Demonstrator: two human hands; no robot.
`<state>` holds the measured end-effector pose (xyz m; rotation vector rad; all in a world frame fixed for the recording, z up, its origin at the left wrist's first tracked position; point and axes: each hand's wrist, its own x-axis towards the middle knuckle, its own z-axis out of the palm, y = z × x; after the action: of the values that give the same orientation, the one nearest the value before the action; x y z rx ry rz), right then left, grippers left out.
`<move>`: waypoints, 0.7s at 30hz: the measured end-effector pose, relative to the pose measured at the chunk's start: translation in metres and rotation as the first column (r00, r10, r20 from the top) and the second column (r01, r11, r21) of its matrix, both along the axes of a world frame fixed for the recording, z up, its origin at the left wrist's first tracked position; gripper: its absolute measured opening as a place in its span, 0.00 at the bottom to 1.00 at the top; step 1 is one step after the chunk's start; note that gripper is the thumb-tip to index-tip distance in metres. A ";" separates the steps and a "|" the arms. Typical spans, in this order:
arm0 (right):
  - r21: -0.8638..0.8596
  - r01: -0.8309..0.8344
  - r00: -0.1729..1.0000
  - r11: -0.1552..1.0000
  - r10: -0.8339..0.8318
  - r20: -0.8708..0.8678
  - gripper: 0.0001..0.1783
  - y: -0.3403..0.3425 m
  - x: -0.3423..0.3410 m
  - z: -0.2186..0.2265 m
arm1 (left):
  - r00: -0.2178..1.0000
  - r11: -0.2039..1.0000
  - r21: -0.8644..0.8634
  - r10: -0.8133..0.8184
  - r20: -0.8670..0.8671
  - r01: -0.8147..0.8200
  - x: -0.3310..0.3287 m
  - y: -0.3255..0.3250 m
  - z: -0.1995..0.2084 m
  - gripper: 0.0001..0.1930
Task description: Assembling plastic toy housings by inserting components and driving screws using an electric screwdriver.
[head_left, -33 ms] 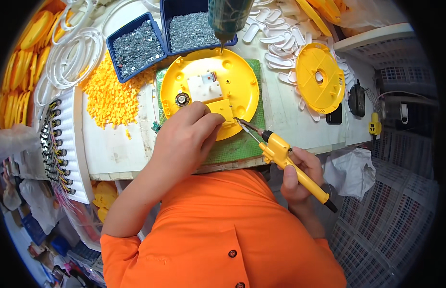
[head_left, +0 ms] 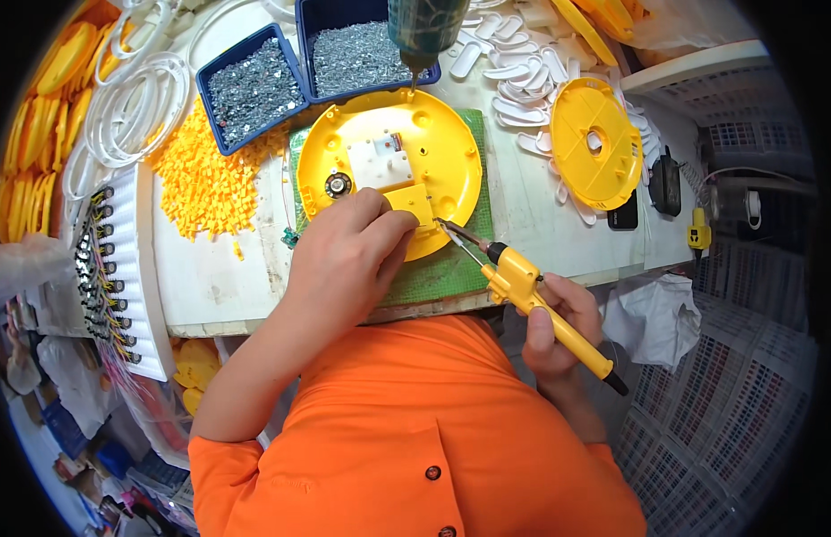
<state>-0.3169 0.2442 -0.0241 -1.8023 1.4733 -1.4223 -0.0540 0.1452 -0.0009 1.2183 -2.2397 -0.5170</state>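
A round yellow plastic housing [head_left: 460, 174] lies on a green mat [head_left: 433, 285] at the table's front edge. Inside it sit a white mechanism box [head_left: 366, 166], a small round black speaker [head_left: 339, 185] and a yellow rectangular box [head_left: 411, 204]. My left hand [head_left: 344, 251] bends over the housing's near left side. Its fingers are closed at the yellow box, and its own knuckles hide whatever they pinch. Low on the right, my right hand [head_left: 563, 327] grips a yellow soldering iron [head_left: 541, 302] with a feed tube. The iron's tip meets the box's right corner.
Two blue bins of screws [head_left: 259, 85] stand behind, beside a heap of small yellow parts [head_left: 205, 174]. A power screwdriver [head_left: 424, 36] hangs over the housing's far rim. White curved pieces [head_left: 523, 80] and a yellow disc [head_left: 596, 143] lie right; a foam tray of wired parts [head_left: 134, 268] stands left.
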 end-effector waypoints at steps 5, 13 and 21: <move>0.015 0.012 1.000 1.000 -0.012 -0.003 0.20 0.001 0.001 0.000 | 0.998 0.989 -0.149 0.022 0.058 -0.013 -0.008 -0.004 -0.008 0.07; 0.038 -0.070 0.991 0.997 0.074 -0.114 0.21 -0.001 0.000 0.003 | 0.996 0.984 -0.165 0.077 0.042 -0.069 -0.016 -0.002 -0.012 0.07; 0.034 -0.065 0.992 0.997 0.069 -0.107 0.20 -0.002 0.001 0.004 | 0.993 0.981 -0.179 0.092 0.073 -0.077 -0.019 -0.003 -0.012 0.07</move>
<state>-0.3162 0.2426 -0.0203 -1.9178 1.4639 -1.2812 -0.0726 0.1423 -0.0127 1.2557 -2.2357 -0.2348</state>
